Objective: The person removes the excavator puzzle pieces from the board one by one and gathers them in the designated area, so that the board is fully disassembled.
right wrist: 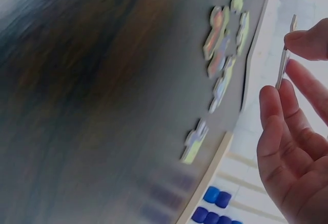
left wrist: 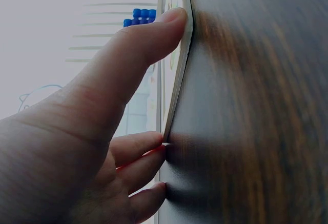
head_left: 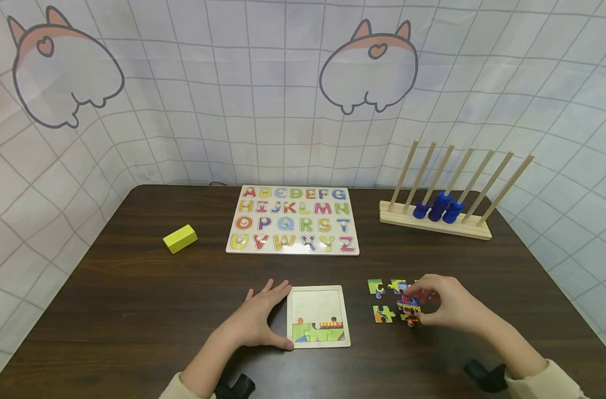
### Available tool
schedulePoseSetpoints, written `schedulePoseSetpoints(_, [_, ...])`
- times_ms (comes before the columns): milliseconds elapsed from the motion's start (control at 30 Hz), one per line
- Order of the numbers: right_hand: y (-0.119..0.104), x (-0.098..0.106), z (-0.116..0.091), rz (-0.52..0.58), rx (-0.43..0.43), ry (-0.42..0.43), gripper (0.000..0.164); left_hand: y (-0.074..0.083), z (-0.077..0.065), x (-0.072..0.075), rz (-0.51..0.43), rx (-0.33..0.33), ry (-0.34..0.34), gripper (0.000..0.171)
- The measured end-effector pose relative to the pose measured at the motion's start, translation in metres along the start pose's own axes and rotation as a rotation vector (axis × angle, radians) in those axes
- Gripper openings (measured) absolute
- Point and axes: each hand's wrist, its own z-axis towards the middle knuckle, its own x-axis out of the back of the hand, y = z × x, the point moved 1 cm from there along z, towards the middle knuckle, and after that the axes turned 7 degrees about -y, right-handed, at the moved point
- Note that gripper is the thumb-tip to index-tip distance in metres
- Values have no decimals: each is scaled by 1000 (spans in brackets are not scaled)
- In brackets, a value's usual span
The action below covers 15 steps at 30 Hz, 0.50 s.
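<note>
My left hand (head_left: 255, 316) lies at the left side of a square wooden puzzle board (head_left: 346, 332). Its fingers are spread, with the index fingertip by the top left corner and the thumb (left wrist: 148, 39) touching the lower edge. Joined jigsaw pieces (head_left: 317, 333) fill the bottom of the board's recess; above them shows bare wood. To the right, my right hand (head_left: 452, 305) pinches a colourful jigsaw piece (right wrist: 282, 65) between thumb and fingers, raised off the table. Beneath and beside this hand lie several loose jigsaw pieces (head_left: 382, 314), some partly hidden by it.
An alphabet board (head_left: 293, 253) with knobbed letters lies at the back middle. A yellow block (head_left: 180, 239) sits at the left. At the back right stands a wooden peg rack (head_left: 434, 225) with blue beads on some pegs. A white gridded cloth (head_left: 283, 127) hangs behind the table.
</note>
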Motion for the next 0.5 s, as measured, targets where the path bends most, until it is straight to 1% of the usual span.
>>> schedulePoseSetpoints(300, [13, 5, -11, -25, -40, -17, 32, -1, 0, 0, 2, -3, 3, 105])
schedulePoseSetpoints(500, [23, 7, -16, 1, -69, -52, 32, 0, 0, 0, 0, -5, 2, 104])
